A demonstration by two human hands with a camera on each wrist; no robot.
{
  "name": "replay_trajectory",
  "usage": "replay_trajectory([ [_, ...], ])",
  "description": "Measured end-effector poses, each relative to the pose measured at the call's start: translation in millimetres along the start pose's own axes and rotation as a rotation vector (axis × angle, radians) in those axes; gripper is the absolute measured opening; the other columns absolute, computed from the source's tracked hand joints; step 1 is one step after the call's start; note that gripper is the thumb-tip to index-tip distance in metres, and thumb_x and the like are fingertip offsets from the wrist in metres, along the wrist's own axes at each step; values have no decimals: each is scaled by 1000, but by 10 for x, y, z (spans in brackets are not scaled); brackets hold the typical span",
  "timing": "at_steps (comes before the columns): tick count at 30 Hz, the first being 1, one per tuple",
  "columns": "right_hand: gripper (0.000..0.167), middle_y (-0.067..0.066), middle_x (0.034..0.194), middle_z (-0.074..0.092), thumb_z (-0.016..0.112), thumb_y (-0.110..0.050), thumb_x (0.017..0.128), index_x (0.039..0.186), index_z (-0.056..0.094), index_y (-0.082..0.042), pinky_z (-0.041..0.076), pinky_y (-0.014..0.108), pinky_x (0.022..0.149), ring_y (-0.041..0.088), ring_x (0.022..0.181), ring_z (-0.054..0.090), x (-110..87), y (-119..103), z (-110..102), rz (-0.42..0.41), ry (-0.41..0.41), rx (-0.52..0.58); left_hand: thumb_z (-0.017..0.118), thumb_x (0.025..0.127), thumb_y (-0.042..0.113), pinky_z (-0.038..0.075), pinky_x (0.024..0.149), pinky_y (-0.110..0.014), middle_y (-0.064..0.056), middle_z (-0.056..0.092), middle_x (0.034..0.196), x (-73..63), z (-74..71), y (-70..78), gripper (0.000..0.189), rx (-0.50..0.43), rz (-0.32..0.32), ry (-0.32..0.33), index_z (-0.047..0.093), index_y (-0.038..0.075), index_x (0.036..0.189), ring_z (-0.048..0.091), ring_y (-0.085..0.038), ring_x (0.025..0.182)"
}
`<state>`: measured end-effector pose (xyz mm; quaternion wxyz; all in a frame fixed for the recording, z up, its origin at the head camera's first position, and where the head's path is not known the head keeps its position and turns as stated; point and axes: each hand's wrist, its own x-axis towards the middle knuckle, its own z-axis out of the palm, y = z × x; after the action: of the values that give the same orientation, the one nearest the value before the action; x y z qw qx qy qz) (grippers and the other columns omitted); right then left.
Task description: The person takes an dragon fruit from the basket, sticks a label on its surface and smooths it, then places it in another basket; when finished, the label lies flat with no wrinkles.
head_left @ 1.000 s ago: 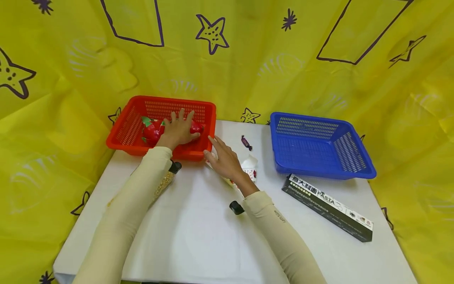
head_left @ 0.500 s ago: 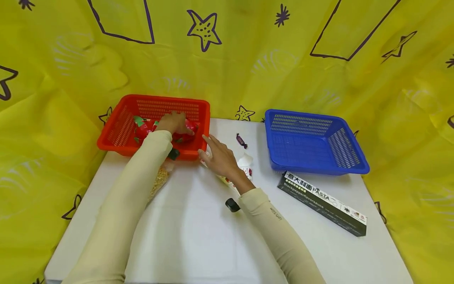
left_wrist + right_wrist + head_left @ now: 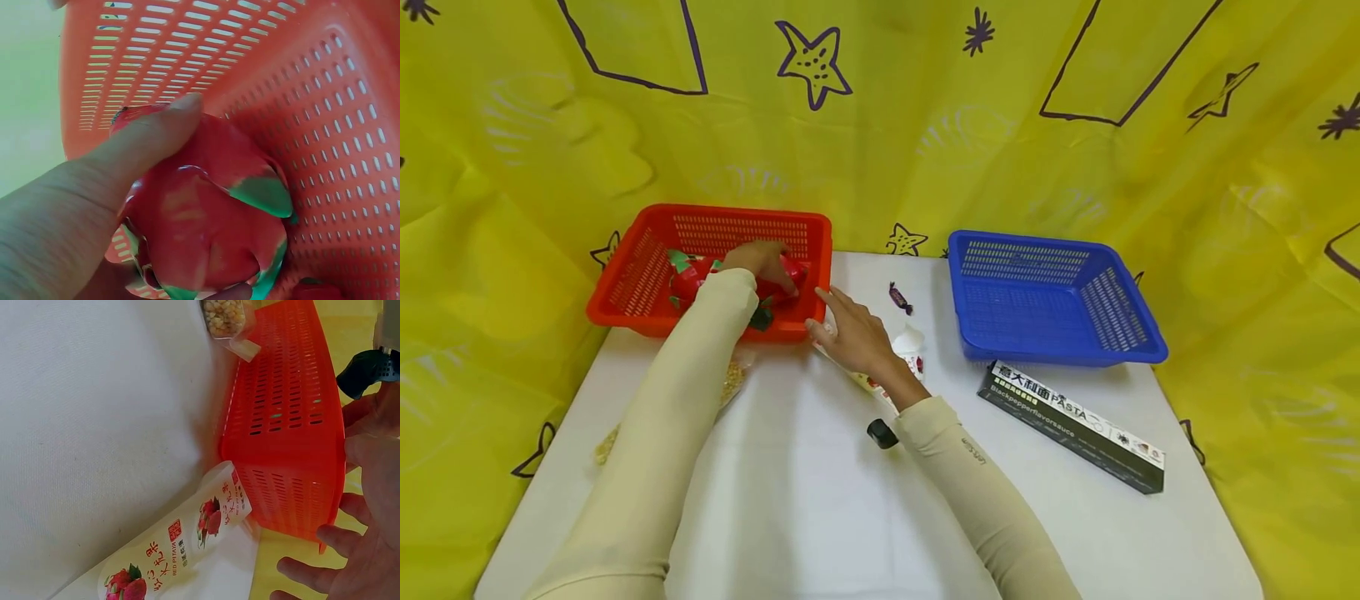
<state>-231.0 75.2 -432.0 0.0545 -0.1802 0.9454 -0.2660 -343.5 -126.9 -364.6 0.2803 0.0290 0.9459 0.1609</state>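
Pitaya point(image 3: 200, 194): rounded, shiny red skin with folded, green-tipped scales; it sits in the fingers of the left hand point(image 3: 760, 260), inside the basket's walls.
Second pitaya point(image 3: 691, 279): the same red and green skin, left of the left fingers, partly behind the sleeve point(image 3: 651, 417).
Red basket point(image 3: 745, 227): stiff plastic, rectangular, its walls slotted in rows; it surrounds the left fingers, with one corner at the fingers of the right hand point(image 3: 853, 337).
Packet point(image 3: 181, 547): long, pale, smooth, printed with red fruit; below the right fingers.
Corn bag point(image 3: 225, 317): clear film over lumpy yellow kernels; nearer the person than the left fingers.
Candy point(image 3: 899, 298): small, dark, twisted wrapper, right of the right fingers.
Pasta box point(image 3: 1071, 425): long, straight-edged, black and white, well right of the right fingers.
Blue basket point(image 3: 1060, 354): slotted plastic, beyond the candy from the right fingers.
Surface point(image 3: 820, 500): white, flat, under both hands.
Left fingers: curled round the pitaya, thumb across its top.
Right fingers: spread apart and fairly straight, thumb at the red basket's rim; firm contact cannot be told.
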Motion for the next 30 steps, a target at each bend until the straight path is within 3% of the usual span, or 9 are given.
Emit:
replay_trajectory([
  [12, 68, 3, 176, 27, 48, -54, 109, 169, 31, -27, 37, 61, 119, 37, 151, 42, 14, -9, -43, 11, -9, 1, 83, 89, 38, 47, 110, -63, -19, 48, 157, 124, 16, -165, 86, 76, 104, 7, 41, 21, 162, 49, -40, 135],
  [24, 68, 4, 176, 26, 49, -52, 109, 169, 31, -25, 35, 62, 120, 38, 150, 43, 16, -50, -78, 22, -15, 16, 83, 90, 31, 51, 110, -57, -25, 56, 146, 61, 104, -299, 84, 60, 311, 135, 44, 11, 161, 56, -42, 129],
  [26, 68, 4, 176, 25, 49, -51, 110, 169, 30, -24, 35, 63, 121, 38, 150, 43, 18, -48, -65, 27, -16, 26, 83, 90, 31, 49, 112, -58, -26, 52, 151, 60, 142, -276, 84, 90, 316, 138, 44, 10, 161, 54, -43, 133],
  [30, 68, 5, 176, 26, 50, -51, 109, 169, 31, -24, 35, 64, 120, 40, 149, 44, 22, -56, -28, 26, -16, 37, 83, 90, 31, 46, 112, -67, -24, 38, 162, -8, 199, -170, 83, 176, 255, 107, 44, 17, 162, 49, -50, 139],
])
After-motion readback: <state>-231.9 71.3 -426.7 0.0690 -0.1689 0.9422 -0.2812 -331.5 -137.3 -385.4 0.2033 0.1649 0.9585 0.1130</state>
